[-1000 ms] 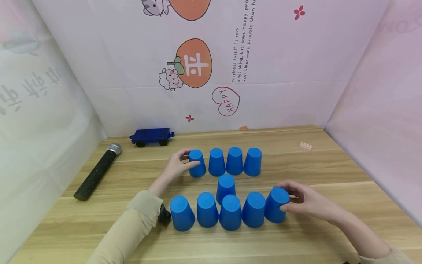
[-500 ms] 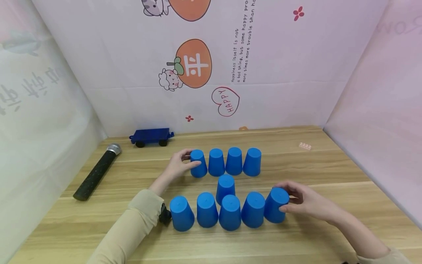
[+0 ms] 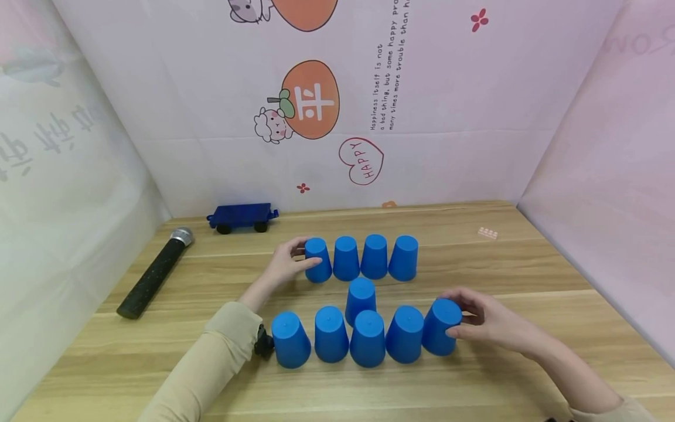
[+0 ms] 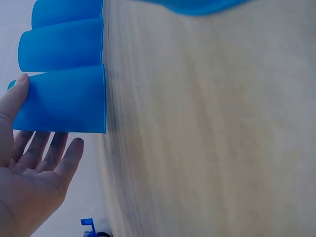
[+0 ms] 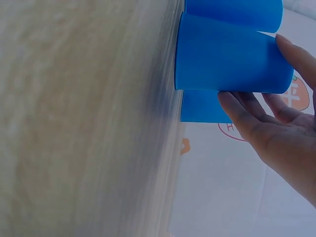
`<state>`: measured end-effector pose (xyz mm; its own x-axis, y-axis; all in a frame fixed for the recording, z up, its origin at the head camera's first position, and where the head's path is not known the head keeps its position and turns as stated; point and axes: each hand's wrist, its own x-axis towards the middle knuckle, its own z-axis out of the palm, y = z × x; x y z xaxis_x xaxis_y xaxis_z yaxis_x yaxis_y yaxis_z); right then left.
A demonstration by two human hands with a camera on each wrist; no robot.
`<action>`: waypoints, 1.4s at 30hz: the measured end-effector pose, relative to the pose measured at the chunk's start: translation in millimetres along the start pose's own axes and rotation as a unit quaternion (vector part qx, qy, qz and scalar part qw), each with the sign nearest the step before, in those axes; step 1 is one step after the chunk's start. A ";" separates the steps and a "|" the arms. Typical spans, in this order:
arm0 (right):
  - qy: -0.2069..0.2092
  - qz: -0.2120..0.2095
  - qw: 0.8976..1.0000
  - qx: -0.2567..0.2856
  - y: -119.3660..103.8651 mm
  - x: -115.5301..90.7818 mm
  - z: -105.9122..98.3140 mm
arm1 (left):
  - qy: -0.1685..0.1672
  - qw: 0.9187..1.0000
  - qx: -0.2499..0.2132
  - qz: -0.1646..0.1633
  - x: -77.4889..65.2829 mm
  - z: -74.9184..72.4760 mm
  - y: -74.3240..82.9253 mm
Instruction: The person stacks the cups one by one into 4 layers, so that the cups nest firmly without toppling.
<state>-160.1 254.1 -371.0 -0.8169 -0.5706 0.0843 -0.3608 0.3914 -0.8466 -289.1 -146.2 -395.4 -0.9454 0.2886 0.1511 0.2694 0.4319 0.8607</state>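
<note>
I see smooth blue cups [image 3: 367,343], tapered, narrow closed ends up, long axes upright. My left hand [image 3: 280,266] pinches a far-row cup [image 3: 319,272] between thumb and fingers, my right hand [image 3: 486,317] a near-row cup [image 3: 437,329] likewise. Under the fingers lies a wood-grain table [image 3: 527,264]; beyond, printed white cloth [image 3: 448,164].

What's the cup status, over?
Left hand holds back row's leftmost cup. Right hand holds front row's rightmost cup. Ten blue cups, upside down. Microphone lies clear, far left.
</note>
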 end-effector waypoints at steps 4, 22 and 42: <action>0.003 -0.001 1.000 -0.006 -0.5 -0.5 0.2 | -0.013 1.000 0.001 0.005 -2.4 -2.7 -2.6; 0.077 0.033 0.995 -0.047 -9.3 0.8 -14.1 | 0.030 0.998 -0.060 0.014 -76.1 -48.1 23.2; 0.200 0.047 0.978 -0.043 -46.3 72.8 -43.7 | 0.052 0.994 -0.064 0.069 -147.3 -30.3 43.2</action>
<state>-222.5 225.9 -302.7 -0.9529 -0.2075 0.2212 -0.2975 0.4975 -0.8148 -143.8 -195.9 -365.8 -0.9166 0.2442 0.3166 0.3793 0.2798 0.8820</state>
